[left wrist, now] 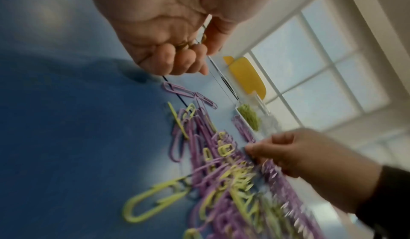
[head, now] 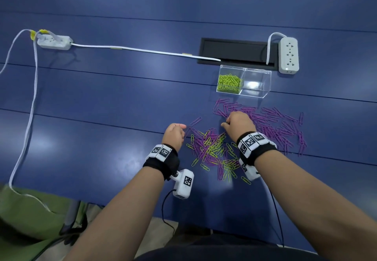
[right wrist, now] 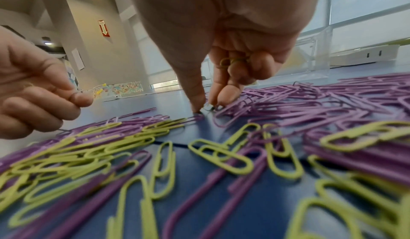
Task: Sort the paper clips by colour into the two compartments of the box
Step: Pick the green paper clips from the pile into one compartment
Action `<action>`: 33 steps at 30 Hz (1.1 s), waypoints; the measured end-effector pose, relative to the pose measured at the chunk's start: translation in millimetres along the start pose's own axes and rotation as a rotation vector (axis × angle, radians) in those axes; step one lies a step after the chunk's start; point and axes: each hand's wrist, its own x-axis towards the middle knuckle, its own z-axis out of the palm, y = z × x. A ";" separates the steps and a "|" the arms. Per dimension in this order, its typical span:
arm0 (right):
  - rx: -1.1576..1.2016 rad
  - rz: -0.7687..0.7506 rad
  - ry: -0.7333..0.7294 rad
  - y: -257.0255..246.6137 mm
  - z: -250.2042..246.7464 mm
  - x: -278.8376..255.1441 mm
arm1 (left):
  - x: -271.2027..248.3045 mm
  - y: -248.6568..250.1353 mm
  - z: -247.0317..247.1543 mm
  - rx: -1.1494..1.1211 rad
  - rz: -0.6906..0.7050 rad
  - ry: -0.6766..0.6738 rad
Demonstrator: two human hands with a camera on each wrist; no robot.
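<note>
While both hands work low over the blue table [head: 102, 107], the right hand [head: 240, 126] has thumb and forefinger tips pressed down to the tabletop at the edge of the purple clips [head: 275, 124], its other fingers curled round a few green clips [right wrist: 230, 61] tucked in the palm. Whether the two fingertips already pinch a clip cannot be told. At the left edge of the mixed pile [head: 214, 150], the left hand [head: 173, 136] is curled, fingers folded in, and seems to hold some clips in the fist; their colour is too dim to tell. That pile of purple and green clips lies between the wrists, and the purple spread fans out to its right. Beyond them stands the clear box [head: 257, 94]: its left compartment holds a heap of sorted green clips [head: 228, 83], the right one shows none. Behind the box a black tray [head: 234, 51] sits in the table, with a white power strip [head: 288, 55] on its right and another strip [head: 54, 42] far left.
</note>
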 end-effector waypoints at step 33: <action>0.028 -0.253 -0.272 -33.9 12.0 -16.5 | 0.7 -3.3 -23.2 0.273 0.091 -0.223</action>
